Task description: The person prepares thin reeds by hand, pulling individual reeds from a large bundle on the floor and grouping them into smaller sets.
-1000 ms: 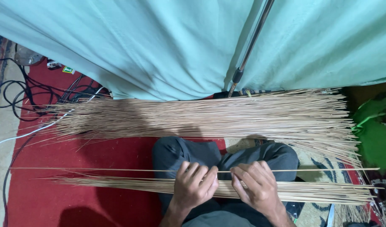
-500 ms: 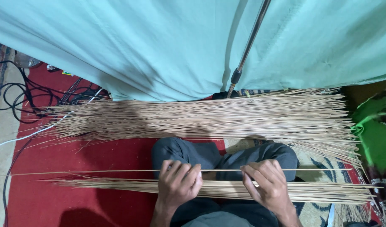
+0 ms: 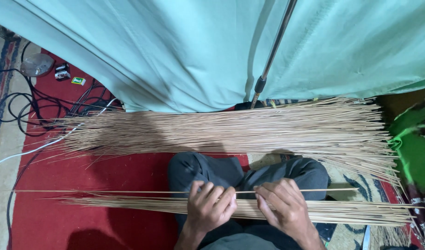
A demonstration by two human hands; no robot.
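Observation:
I sit cross-legged in dark trousers on a red mat. My left hand [image 3: 210, 206] and my right hand [image 3: 282, 207] both pinch one long thin stick [image 3: 106, 191] that runs level across my lap. Just under the hands lies a small bundle of thin pale sticks [image 3: 129, 203], stretched from left to right over my legs. A much larger pile of the same sticks [image 3: 231, 129] lies on the floor beyond my knees.
A pale green cloth [image 3: 184, 51] hangs across the back, with a metal pole [image 3: 273, 48] slanting down in front of it. Black and white cables [image 3: 41, 115], a round grey device [image 3: 36, 65] and small boxes lie at the left. A green cloth [image 3: 413, 153] is at the right.
My hands have drawn closer together on the single stick, the left hand shifting right. The view has tilted slightly; the stick piles stay where they were.

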